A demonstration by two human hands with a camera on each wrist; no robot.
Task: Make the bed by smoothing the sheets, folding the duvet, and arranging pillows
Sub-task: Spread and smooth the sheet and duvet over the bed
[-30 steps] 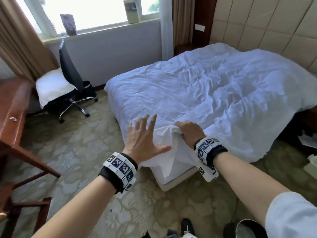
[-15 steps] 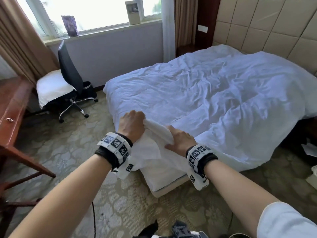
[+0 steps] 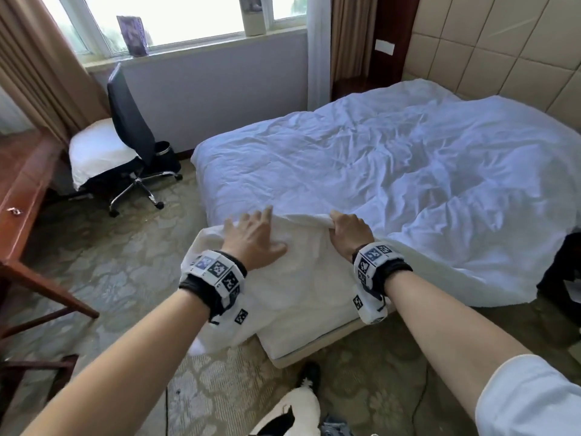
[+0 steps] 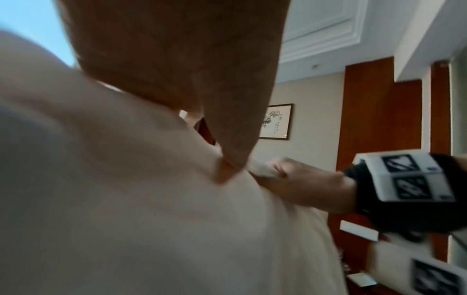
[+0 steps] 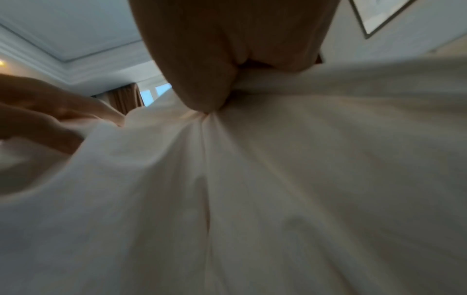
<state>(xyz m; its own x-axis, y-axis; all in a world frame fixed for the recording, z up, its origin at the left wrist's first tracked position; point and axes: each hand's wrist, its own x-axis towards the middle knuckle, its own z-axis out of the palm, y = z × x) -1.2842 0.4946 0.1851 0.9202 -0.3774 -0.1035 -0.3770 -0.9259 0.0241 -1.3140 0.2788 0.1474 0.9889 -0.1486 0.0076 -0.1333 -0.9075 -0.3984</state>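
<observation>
While half a second before our left hand (image 3: 255, 237) had been curled over the gathered corner, we now had it spread flat, fingers straight, pressing down on the white sheet (image 3: 301, 278) at the near corner of the bed (image 3: 314, 357); the move from bunching to flattening suggested to us that the smoothing step was under way, not finished. Right of that, our right hand (image 3: 349, 234) pinched a rolled fold of the same sheet, fingers curled round it, holding it taut against the press. Further right and beyond both hands, the duvet (image 3: 393, 171) lay rumpled across the bed, unfolded, its edge hanging off the bed's right side, so we judged the folding not yet begun. The only pillow (image 3: 94, 149) we could see sat on the office chair (image 3: 132, 127), well left of the bed, waiting for the last step. As for containers, a dark round bin (image 3: 163, 152) stood behind the chair, left of the bed; we could not tell what it held.
</observation>
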